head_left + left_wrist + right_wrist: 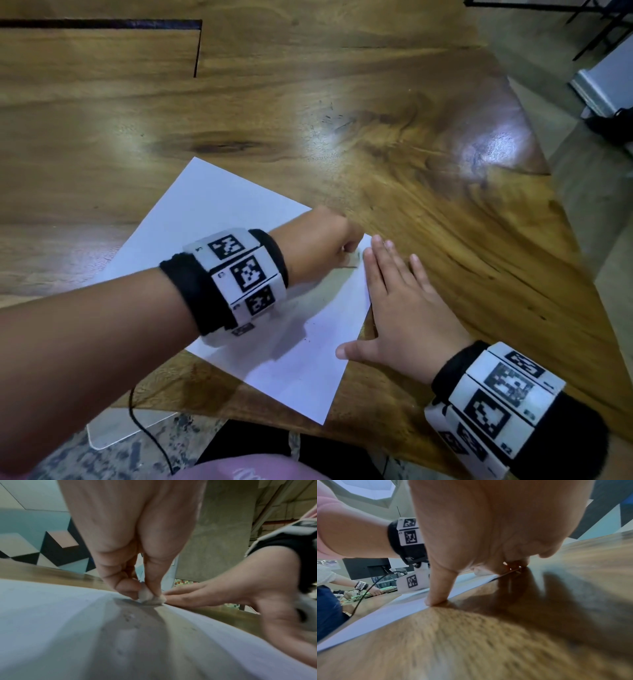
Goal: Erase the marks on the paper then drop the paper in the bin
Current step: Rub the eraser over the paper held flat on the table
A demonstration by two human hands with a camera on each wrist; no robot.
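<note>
A white sheet of paper lies at an angle on the wooden table. My left hand is curled over the sheet's right corner and pinches a small whitish eraser against the paper. A faint dark mark shows beside the fist. My right hand lies flat with straight fingers across the paper's right edge and the table, thumb on the sheet's edge. No bin is in view.
The table's right edge drops to a grey floor. A black cable and a white flat object lie below the near edge. Another person's hand works at a far table with stacked sheets.
</note>
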